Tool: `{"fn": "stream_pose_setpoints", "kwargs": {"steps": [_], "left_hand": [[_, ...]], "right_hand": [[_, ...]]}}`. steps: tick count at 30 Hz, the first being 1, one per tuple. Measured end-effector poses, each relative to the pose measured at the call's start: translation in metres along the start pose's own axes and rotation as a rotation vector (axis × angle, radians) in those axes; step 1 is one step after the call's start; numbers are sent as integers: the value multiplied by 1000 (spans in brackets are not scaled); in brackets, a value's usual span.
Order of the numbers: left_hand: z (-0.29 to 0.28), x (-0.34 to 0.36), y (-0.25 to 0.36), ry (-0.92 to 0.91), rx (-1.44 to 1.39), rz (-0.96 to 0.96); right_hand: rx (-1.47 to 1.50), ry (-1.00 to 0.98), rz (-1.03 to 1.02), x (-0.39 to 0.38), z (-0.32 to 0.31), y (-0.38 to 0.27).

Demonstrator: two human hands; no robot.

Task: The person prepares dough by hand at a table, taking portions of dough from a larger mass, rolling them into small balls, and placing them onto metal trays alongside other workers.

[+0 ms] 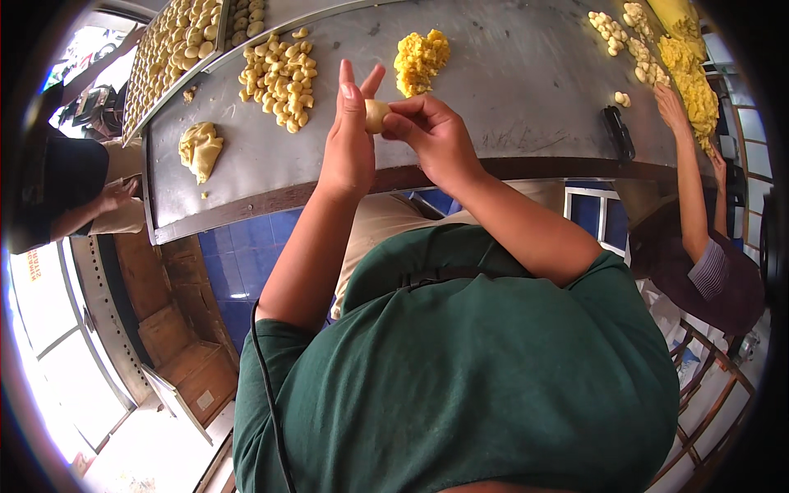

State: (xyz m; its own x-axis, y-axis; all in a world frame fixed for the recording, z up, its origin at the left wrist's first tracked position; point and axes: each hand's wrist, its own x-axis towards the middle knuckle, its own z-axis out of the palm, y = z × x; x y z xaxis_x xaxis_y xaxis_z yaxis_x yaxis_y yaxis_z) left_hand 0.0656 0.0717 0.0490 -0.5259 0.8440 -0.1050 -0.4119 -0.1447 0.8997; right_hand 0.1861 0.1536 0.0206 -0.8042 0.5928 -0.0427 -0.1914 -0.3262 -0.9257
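Note:
My left hand (349,144) is raised over the steel table, fingers stretched up and thumb beside a pale dough ball (376,115). My right hand (431,140) pinches the same ball, which is held between both hands. A pile of small dough pieces (278,78) lies to the back left. A lump of soft dough (200,150) sits nearer at the left. A crumbly yellow mound (421,62) lies just beyond my hands.
Trays of dough balls (173,57) stand at the back left. A person (70,189) is at the left edge. Another person's arm (686,172) reaches toward yellow filling (690,86) and dough bits at the right, near a black object (616,131) on the steel table (526,99).

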Motion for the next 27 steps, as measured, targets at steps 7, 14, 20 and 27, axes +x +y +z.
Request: {"fn": "stream_pose_setpoints", "kwargs": {"steps": [7, 14, 20, 27], "left_hand": [[-31, 0, -9, 64, 433, 434], [-71, 8, -34, -1, 898, 431], [-62, 4, -31, 38, 886, 308], [-68, 10, -36, 59, 906, 380]], "right_hand": [[-768, 146, -581, 51, -17, -15], [-1473, 189, -611, 110, -113, 20], [-1553, -192, -291, 46, -122, -27], [-1583, 16, -580, 43, -88, 19]]}}
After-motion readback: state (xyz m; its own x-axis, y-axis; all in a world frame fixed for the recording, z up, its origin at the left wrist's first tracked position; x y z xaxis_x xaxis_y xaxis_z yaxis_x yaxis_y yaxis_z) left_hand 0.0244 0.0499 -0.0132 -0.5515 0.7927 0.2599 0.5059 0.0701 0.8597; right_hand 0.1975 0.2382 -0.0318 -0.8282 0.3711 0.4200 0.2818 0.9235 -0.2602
